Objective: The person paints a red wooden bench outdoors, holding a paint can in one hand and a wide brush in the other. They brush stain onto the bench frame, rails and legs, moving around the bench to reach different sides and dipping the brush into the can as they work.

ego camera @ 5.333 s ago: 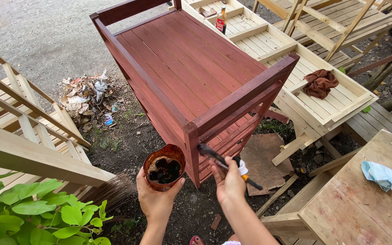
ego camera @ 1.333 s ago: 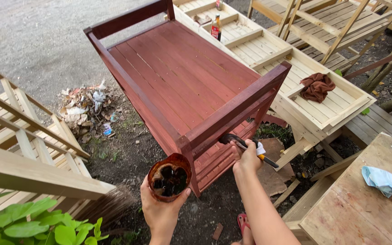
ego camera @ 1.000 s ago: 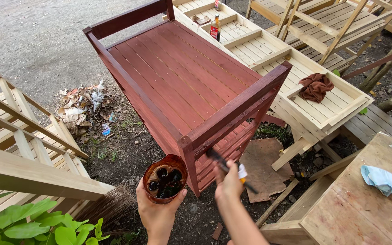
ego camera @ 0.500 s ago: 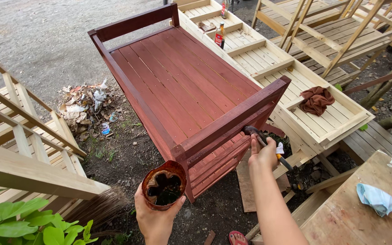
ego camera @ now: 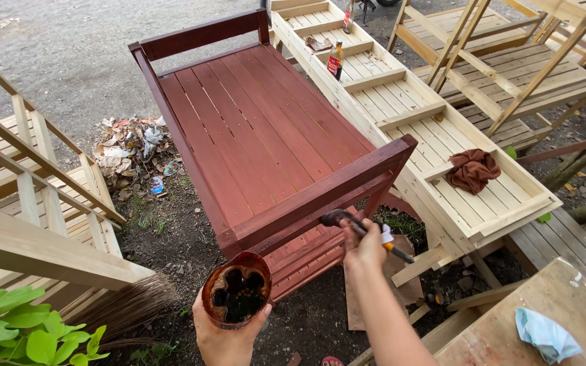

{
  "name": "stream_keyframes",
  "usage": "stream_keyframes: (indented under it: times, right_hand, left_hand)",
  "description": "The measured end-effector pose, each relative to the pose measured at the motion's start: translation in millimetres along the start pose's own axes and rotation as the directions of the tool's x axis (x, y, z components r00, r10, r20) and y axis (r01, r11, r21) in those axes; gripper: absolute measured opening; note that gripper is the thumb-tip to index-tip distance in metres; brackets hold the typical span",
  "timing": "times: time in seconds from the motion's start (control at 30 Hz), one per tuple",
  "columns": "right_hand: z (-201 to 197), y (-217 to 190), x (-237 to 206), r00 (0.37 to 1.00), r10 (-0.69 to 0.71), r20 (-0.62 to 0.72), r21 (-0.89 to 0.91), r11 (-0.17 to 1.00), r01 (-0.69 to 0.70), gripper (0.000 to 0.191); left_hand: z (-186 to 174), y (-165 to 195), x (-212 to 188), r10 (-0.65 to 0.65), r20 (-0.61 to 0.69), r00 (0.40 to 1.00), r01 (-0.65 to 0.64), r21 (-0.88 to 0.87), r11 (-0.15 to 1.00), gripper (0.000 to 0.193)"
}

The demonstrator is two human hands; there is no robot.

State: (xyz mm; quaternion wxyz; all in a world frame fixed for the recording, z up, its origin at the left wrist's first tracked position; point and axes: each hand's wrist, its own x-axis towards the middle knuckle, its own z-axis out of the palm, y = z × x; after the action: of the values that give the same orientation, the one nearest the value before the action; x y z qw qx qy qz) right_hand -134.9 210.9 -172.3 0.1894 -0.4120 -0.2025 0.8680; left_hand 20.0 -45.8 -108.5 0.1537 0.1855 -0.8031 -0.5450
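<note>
Below red-stained slatted wooden table (ego camera: 259, 142) | right hand (ego camera: 366, 245) grips dark-bristled paintbrush (ego camera: 364, 230) at end rail | left hand (ego camera: 228, 335) cups round stain-filled pot (ego camera: 237, 297) | unpainted wooden rack (ego camera: 415, 122) beside, brown rag (ego camera: 473, 169) on it

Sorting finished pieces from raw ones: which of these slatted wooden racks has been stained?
The dark red rack in the middle, beside the brush. The racks around it are bare pale wood.

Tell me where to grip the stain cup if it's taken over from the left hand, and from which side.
Probably the stain cup is best taken by its outer wall, below the rim, from the side away from the left hand, which cradles it from beneath on the near side. It stands upright and open-topped, with dark liquid inside, so a level side grip avoids the wet rim. The right hand holds the brush.
</note>
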Motion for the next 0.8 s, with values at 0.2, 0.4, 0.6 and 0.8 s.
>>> stream_keyframes:
  times: [0.2,0.4,0.6,0.8]
  right_hand:
    - [22,-62,41,0.996,-0.087,-0.036,0.150,0.984,0.091,0.009]
    - [-14,-20,2,0.996,-0.001,0.087,0.060,0.998,-0.004,0.013]
    - [-37,13,-20,0.980,0.135,0.145,-0.191,0.976,-0.106,0.009]
    - [11,-87,93,0.992,-0.063,0.108,0.169,0.985,0.044,0.010]
  left_hand:
    - [38,19,-16,-0.056,0.001,0.998,0.056,0.001,0.998,0.108]
    - [61,29,-25,-0.029,-0.041,0.999,0.029,-0.003,1.000,0.108]
    - [75,32,-29,-0.035,-0.055,0.998,0.031,-0.064,0.997,0.110]
    - [84,30,-28,-0.025,-0.036,0.999,0.024,-0.039,0.999,0.107]
